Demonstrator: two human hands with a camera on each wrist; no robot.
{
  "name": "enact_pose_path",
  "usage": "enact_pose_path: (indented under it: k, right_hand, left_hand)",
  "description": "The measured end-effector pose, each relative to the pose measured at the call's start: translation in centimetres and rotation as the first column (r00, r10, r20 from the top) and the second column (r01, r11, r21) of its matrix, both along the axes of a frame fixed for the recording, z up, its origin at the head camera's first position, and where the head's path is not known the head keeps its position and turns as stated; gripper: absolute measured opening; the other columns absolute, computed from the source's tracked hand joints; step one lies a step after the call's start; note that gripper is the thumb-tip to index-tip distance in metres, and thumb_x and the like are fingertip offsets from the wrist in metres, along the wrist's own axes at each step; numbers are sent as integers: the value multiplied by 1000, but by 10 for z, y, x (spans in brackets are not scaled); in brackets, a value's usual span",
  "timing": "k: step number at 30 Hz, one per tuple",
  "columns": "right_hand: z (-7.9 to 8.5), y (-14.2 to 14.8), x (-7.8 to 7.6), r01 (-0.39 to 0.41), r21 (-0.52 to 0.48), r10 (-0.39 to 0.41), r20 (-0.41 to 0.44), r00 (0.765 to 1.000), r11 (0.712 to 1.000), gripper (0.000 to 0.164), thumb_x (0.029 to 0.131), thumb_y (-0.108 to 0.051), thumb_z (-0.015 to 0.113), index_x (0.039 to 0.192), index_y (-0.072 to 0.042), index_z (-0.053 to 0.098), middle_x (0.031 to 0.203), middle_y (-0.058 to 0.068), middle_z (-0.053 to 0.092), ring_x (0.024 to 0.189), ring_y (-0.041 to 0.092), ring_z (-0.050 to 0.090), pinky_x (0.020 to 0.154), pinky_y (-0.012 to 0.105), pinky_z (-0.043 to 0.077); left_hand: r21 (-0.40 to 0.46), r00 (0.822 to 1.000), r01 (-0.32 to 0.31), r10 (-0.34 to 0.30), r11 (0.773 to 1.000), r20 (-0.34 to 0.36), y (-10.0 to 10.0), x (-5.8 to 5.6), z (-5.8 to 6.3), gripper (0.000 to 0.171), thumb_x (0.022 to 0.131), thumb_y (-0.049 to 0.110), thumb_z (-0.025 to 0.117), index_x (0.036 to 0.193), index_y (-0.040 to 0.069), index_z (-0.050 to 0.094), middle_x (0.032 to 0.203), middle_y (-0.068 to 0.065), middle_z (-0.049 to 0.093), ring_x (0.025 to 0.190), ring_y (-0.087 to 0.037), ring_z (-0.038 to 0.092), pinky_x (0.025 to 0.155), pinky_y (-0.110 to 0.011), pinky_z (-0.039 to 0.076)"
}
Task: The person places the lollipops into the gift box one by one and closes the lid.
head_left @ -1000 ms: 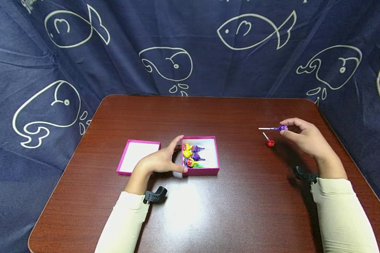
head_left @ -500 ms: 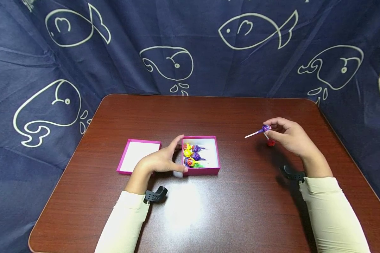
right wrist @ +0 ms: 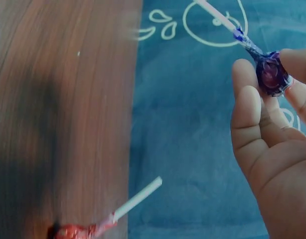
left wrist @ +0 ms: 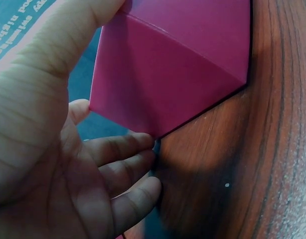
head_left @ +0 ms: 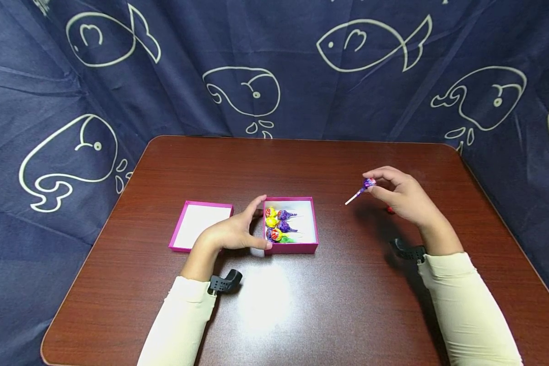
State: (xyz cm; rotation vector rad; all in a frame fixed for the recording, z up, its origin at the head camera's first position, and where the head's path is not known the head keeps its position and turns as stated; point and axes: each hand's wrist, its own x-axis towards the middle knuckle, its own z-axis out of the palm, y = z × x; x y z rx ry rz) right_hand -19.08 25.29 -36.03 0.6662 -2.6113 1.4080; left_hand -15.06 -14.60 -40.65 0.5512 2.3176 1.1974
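A purple-wrapped lollipop (head_left: pixel 369 183) is pinched by its candy head between the thumb and fingers of my right hand (head_left: pixel 404 195), above the table. Its white stick points down and left in the head view. My left hand (head_left: pixel 233 231) holds the left side of an open pink box (head_left: pixel 295 248), thumb at the near corner and index finger at the far corner. Several lollipops (head_left: pixel 274 223) in yellow, purple and green wrappers lie inside, heads toward the left wall. In the left wrist view the box's outer wall (left wrist: pixel 138 79) shows, with the other fingers loosely bent beside it.
A red lollipop (right wrist: pixel 76 231) lies on the table below my right hand, mostly hidden in the head view. Left of the box rests a pink lid (head_left: pixel 199 223) with its white inside up. A dark blue curtain (head_left: pixel 297 101) hangs behind the brown table (head_left: pixel 347 305).
My right hand has carried the purple lollipop leftward, and its stick has swung from level to slanting down. The red lollipop has become mostly covered by that hand. My left hand stays put.
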Motion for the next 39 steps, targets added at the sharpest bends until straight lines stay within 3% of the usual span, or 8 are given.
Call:
enact_pose_path:
  k: [4, 11, 27, 39]
  right_hand:
    - [0, -8, 0, -9, -46, 10, 14, 1000, 999, 32, 89, 8, 66, 120, 4, 62, 99, -3, 64, 80, 5, 57, 58, 18, 43]
    - [1, -22, -2, -75, -183, 79, 16, 997, 980, 29, 85, 17, 63, 112, 11, 56, 97, -3, 62, 83, 6, 60, 71, 15, 48]
    - [9, -57, -7, -140, -50, 140, 0, 990, 989, 23, 88, 7, 67, 110, 1, 67, 97, 10, 67, 85, 11, 61, 71, 19, 47]
    - [9, -81, -5, -216, -50, 216, -5, 976, 975, 23, 90, 5, 65, 112, -2, 69, 105, 12, 66, 92, 12, 59, 74, 22, 48]
  left_hand:
    - [-8, 1000, -5, 5, 1000, -2, 0, 1, 0, 116, 78, 27, 86, 159, 19, 3, 151, -16, 37, 140, -26, 34, 116, -45, 21]
    - [-4, 1000, -2, 2, 1000, -5, 0, 1, 1, 117, 78, 27, 86, 159, 16, 3, 150, -16, 37, 140, -26, 35, 116, -45, 21]
    - [-26, 1000, -21, 21, 999, 3, 0, 2, 1, 117, 77, 32, 86, 159, 22, 3, 155, -18, 33, 141, -29, 33, 116, -46, 23]
    - [-27, 1000, -15, 15, 1000, 1, 1, 1, 2, 116, 78, 29, 86, 159, 18, 4, 153, -16, 36, 140, -27, 34, 116, -45, 23]
